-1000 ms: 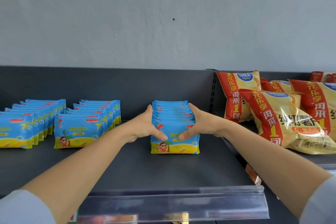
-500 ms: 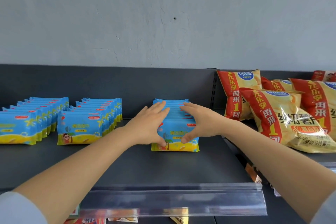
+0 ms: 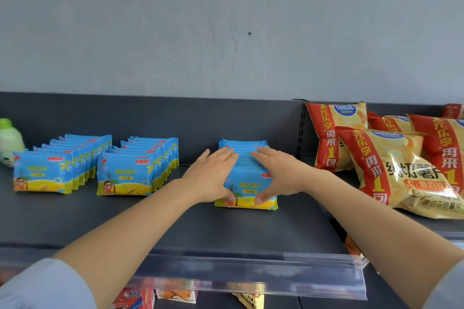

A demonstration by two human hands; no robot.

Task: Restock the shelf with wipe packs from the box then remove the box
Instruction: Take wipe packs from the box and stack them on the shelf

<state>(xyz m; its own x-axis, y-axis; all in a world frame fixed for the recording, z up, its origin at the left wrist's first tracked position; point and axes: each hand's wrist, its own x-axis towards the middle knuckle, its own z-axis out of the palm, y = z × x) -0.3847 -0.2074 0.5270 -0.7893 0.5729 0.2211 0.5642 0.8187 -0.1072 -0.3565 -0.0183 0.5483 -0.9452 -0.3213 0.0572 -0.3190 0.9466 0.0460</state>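
Head view: left grip (image 3: 213, 178) and right grip (image 3: 279, 175) rest flat, released, atop wipe packs (image 3: 247, 187).

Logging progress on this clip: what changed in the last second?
The left hand and right hand moved from the sides to the top of the right row of wipe packs, fingers flat, thumbs at its front. That row, the two other rows and the chip bags stayed put.
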